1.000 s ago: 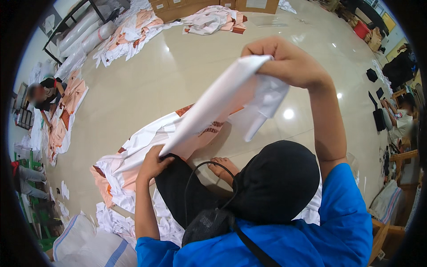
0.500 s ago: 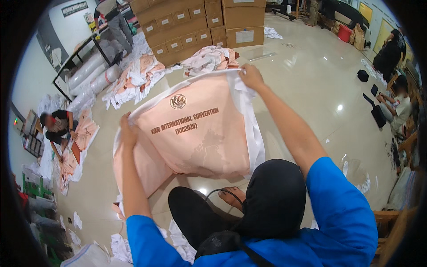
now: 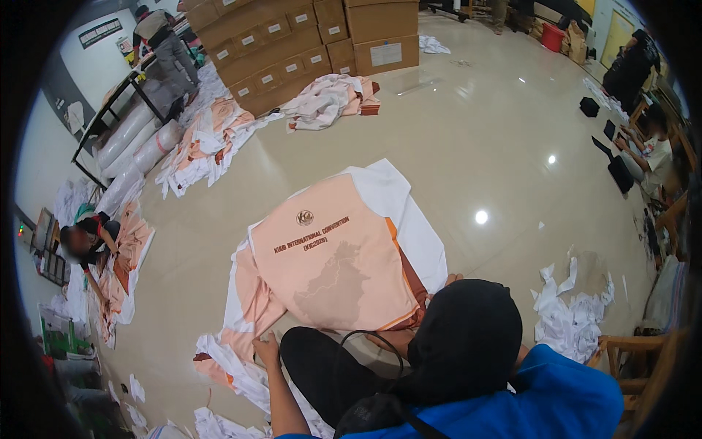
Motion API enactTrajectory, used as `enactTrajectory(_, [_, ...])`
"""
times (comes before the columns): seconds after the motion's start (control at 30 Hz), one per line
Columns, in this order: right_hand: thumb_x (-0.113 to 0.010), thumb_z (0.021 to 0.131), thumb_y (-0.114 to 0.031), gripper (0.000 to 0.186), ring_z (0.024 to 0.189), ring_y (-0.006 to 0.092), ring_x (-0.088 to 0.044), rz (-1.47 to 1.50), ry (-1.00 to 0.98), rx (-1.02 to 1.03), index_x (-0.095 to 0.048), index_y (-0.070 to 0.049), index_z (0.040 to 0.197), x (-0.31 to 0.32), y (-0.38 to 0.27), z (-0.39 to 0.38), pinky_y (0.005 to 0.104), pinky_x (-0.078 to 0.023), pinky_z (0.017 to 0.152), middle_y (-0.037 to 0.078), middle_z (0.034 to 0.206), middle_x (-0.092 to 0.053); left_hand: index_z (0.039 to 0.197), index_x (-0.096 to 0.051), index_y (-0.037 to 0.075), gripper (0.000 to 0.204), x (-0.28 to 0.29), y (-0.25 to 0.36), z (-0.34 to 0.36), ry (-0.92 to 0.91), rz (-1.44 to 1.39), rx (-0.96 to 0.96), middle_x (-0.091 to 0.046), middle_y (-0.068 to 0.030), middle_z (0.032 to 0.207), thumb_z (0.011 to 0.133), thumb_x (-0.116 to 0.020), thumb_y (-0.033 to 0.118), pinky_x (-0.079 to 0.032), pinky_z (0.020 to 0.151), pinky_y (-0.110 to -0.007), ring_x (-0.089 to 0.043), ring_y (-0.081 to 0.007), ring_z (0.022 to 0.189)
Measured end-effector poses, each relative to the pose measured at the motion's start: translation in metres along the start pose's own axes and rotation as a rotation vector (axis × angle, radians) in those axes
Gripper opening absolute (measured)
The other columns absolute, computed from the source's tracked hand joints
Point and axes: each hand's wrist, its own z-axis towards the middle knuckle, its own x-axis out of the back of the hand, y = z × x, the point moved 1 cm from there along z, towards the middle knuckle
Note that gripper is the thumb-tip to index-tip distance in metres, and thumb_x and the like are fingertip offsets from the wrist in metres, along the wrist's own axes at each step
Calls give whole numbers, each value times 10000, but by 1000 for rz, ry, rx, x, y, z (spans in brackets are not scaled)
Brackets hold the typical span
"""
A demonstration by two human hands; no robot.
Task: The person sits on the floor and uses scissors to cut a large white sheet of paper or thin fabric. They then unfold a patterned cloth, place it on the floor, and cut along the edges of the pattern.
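Note:
A peach fabric panel [image 3: 322,249] with white margins, dark lettering, a round emblem and a brown map print lies spread on the floor before my knees. Orange and brown trim shows along its right side. A second peach and white cloth [image 3: 252,296] lies partly beneath it at the left. My left hand [image 3: 268,350] is beside my left knee, its fingers bent at the edge of that peach and white cloth. Of my right hand [image 3: 453,279], only fingertips show past my black-clad right knee, by the panel's white margin; the knee hides the rest.
Stacked cardboard boxes [image 3: 384,55] stand at the back, with heaped peach and white cloth [image 3: 329,102] in front. A person [image 3: 95,241] handles similar cloth at the left. White scraps [image 3: 574,318] lie at the right near a wooden frame [image 3: 643,358]. Others are at the far right.
The panel, held up by its far corners before, now lies on the floor. Both hands have let go of those corners and come back to either side of my knees.

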Motion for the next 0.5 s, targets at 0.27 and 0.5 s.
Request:
enactTrajectory(0.27, [-779, 981, -380, 593, 1190, 452, -679, 498, -132, -40, -636, 64, 1347, -11, 51, 44, 514, -569, 986, 254, 1324, -674, 1373, -599, -79, 696, -47, 57, 60, 42, 12, 172, -701, -260, 1242, 964, -778, 455, -577, 1002, -443, -711, -405, 1110])
enactTrajectory(0.5, [-760, 984, -338, 565, 1200, 478, -678, 435, -250, 51, -638, 76, 1350, -38, 59, 34, 506, -572, 991, 265, 1314, -698, 1519, -518, -5, 570, -22, 86, 57, -48, -1215, 403, -658, -213, 1389, 1120, -475, 400, -588, 1022, -496, -703, -369, 1203])
